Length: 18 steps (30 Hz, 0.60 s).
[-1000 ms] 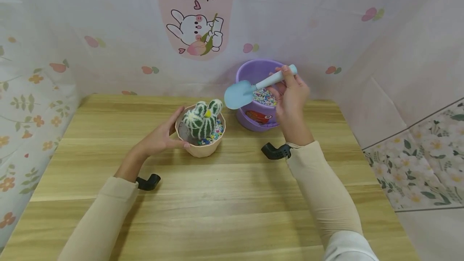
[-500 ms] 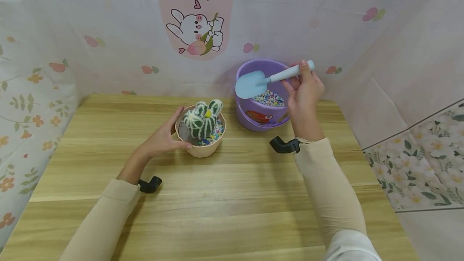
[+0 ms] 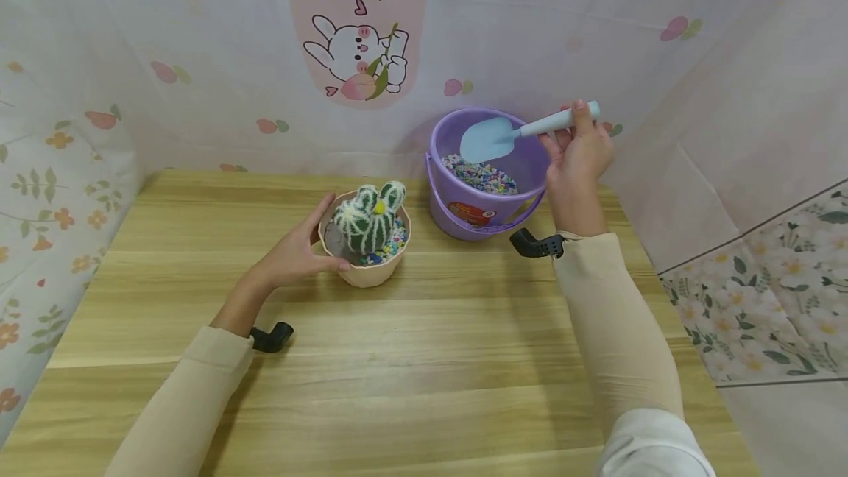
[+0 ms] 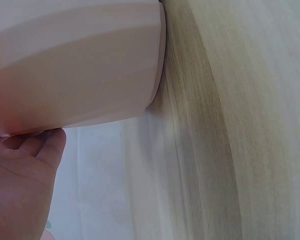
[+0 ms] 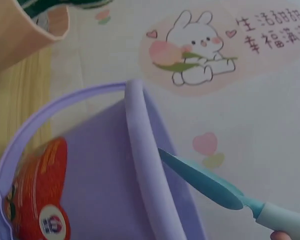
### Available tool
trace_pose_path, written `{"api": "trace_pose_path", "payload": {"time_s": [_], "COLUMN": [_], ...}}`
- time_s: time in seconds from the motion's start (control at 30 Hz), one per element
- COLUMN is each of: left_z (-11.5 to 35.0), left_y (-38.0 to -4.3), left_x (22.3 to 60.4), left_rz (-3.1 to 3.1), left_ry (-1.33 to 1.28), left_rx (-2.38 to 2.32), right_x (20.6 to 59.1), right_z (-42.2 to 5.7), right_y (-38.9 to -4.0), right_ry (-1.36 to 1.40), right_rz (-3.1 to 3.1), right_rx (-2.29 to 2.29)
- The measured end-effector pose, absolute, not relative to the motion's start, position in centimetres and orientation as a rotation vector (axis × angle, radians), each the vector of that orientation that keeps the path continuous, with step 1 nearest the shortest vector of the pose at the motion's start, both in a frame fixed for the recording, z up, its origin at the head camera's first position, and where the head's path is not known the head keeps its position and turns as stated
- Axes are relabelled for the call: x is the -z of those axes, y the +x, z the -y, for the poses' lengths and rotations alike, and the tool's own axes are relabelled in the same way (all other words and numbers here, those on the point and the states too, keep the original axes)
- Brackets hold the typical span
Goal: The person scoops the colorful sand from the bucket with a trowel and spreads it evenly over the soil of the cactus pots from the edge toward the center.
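A pale cloth with a rabbit print [image 3: 361,57] hangs across the top of the frame, and below it a wood-grained bench [image 3: 411,389] fills the middle and bottom. Left of centre stands a peach pot [image 3: 367,276], upright, holding a knitted-looking cactus [image 3: 371,227]; coloured beads [image 3: 395,241] lie on its right side, while a grey patch shows on its left. The left hand [image 3: 294,252] grips the pot, thumb on the near side and fingers round the left and far side.

Right of centre, a purple bucket [image 3: 506,206] holds a layer of small mixed pellets [image 3: 483,177]. The right hand [image 3: 583,149] pinches the handle of a light blue scoop [image 3: 503,140], its blade hanging over the bucket's mouth. The two hands are well apart.

What has just changed is the scoop: a second ago its blade was at the bucket's left rim, nearer the pot, and it has since drawn rightward. Pot and left hand have hardly moved. I judge that the work has shifted from the pot towards the pellets; no load shows on the blade
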<state>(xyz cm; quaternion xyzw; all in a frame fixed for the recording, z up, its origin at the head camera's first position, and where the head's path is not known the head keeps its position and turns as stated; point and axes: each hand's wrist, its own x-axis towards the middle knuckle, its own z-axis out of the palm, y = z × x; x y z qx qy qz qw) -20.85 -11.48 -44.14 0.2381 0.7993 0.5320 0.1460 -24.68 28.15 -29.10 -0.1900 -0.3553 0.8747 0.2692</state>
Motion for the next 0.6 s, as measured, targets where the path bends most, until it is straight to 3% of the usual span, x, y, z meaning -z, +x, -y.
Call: {"api": "trace_pose_path", "payload": {"time_s": [0.6], "left_z": [11.5], "left_y": [-20.9], "left_x": [44.0], "left_rz": [-2.288], "left_ry": [0.678], "left_rx": [-1.524], "right_x": [30.3], "right_z": [-29.4], "right_y": [-28.3], "right_ry": [-0.582], "right_rz": [1.226], "right_rx": [-2.319]}}
